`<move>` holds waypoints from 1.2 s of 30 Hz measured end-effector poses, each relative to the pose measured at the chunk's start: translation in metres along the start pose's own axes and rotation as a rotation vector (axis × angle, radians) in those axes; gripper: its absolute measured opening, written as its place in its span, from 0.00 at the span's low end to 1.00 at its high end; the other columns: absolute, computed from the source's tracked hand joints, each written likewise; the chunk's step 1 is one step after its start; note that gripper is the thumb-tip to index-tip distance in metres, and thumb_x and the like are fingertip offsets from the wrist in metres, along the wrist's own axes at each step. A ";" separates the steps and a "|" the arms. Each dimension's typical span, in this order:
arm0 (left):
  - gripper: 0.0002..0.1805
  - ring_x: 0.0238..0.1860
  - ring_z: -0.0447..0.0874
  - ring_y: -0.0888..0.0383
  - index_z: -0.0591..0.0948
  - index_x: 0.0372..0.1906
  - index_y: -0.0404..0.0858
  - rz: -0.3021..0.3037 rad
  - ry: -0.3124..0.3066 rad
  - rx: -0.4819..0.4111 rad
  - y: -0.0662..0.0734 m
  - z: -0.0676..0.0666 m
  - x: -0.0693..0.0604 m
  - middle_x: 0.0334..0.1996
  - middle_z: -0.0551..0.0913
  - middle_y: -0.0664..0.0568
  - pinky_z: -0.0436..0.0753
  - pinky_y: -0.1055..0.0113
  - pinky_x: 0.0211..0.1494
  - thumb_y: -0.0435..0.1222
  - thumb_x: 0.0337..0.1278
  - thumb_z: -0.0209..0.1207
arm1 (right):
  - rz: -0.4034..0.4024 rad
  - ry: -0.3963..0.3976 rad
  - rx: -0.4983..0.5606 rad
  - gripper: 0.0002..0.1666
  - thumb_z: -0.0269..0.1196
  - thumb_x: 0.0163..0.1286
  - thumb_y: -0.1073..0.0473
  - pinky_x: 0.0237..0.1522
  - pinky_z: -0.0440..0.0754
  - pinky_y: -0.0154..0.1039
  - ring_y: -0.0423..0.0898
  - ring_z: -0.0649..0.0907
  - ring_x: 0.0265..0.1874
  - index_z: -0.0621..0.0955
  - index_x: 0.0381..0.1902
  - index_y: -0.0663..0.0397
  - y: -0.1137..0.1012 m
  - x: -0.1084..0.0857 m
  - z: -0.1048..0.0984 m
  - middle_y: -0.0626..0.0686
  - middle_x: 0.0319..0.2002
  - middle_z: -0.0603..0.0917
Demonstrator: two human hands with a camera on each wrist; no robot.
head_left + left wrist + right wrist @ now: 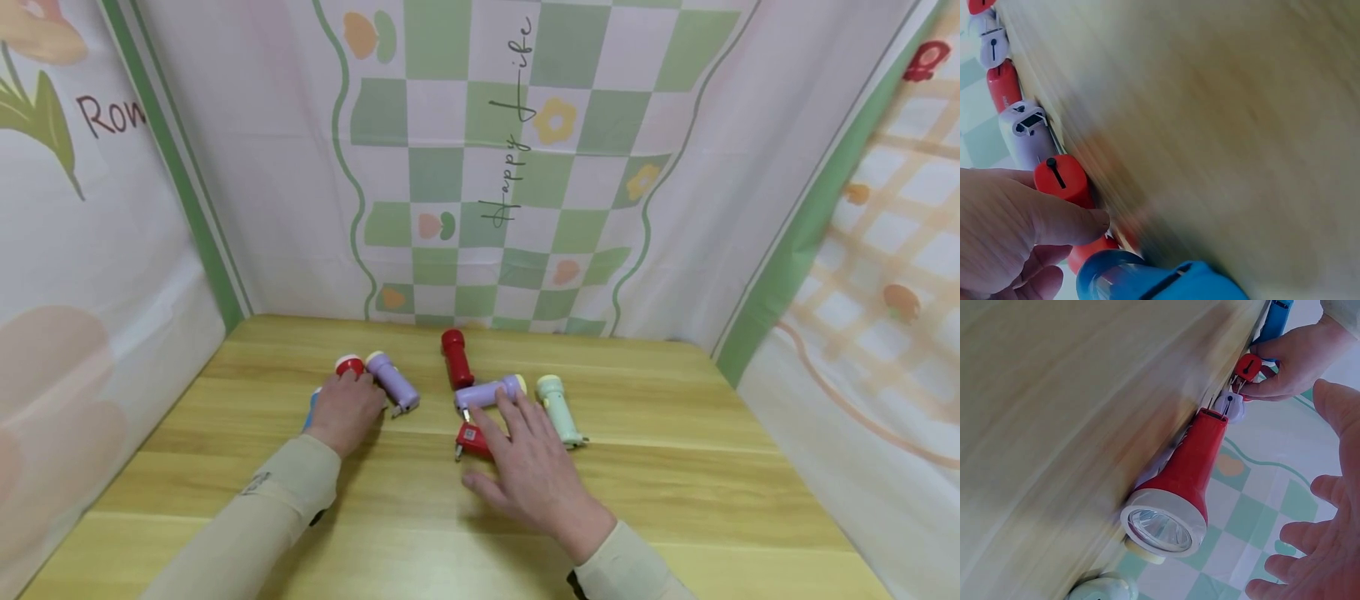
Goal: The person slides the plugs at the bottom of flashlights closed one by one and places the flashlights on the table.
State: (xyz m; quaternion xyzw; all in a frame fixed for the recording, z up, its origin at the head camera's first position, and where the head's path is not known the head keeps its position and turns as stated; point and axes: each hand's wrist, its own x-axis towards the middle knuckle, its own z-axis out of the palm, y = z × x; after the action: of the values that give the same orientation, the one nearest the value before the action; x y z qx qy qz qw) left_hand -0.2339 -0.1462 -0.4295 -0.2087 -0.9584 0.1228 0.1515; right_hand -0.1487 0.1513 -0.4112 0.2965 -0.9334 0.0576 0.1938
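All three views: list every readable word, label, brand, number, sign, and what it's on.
"Happy Life": centre backdrop, running sideways.
"Ro" plus a cut-off letter, n or m: left curtain.
Sticker on nearest red flashlight, head view: too small.
Dark print on left sleeve: too small.
Pale marks on a red flashlight, left wrist view: too blurred.

Bright, diffuse light fills the head view, leaving soft-edged shadows on the bench (420, 542); the patterned side cloth (75, 267) stretches toward the frame's edge, a wide-angle distortion. Both wrist views are dimmer and cooler in tone. In the left one the bench's grain smears into streaky blur. In the right one, pale glints sit in the red flashlight (1191, 459), while the bench looks hazy.
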 end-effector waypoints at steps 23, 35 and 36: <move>0.06 0.24 0.80 0.50 0.85 0.32 0.42 0.023 0.000 -0.036 -0.001 0.002 0.002 0.33 0.81 0.46 0.84 0.54 0.22 0.28 0.60 0.69 | -0.012 0.019 -0.007 0.50 0.68 0.67 0.32 0.74 0.64 0.67 0.68 0.67 0.75 0.67 0.79 0.46 -0.001 0.001 0.000 0.68 0.77 0.65; 0.06 0.22 0.80 0.50 0.82 0.34 0.37 0.014 -0.005 -0.130 -0.002 -0.001 0.000 0.36 0.80 0.43 0.84 0.57 0.21 0.25 0.62 0.66 | 0.002 0.011 0.004 0.51 0.69 0.66 0.33 0.73 0.65 0.69 0.70 0.66 0.75 0.66 0.80 0.46 0.000 -0.001 -0.001 0.67 0.78 0.65; 0.05 0.22 0.80 0.50 0.82 0.35 0.36 0.014 -0.008 -0.138 -0.002 -0.002 0.000 0.35 0.80 0.43 0.84 0.57 0.22 0.25 0.63 0.66 | 0.004 0.009 0.009 0.51 0.69 0.66 0.33 0.73 0.65 0.69 0.70 0.66 0.75 0.66 0.80 0.46 0.000 -0.001 -0.001 0.67 0.78 0.64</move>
State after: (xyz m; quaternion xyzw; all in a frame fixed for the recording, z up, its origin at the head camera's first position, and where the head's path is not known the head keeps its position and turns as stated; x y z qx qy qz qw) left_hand -0.2335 -0.1478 -0.4268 -0.2250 -0.9636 0.0584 0.1319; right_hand -0.1473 0.1519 -0.4109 0.2950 -0.9329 0.0633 0.1967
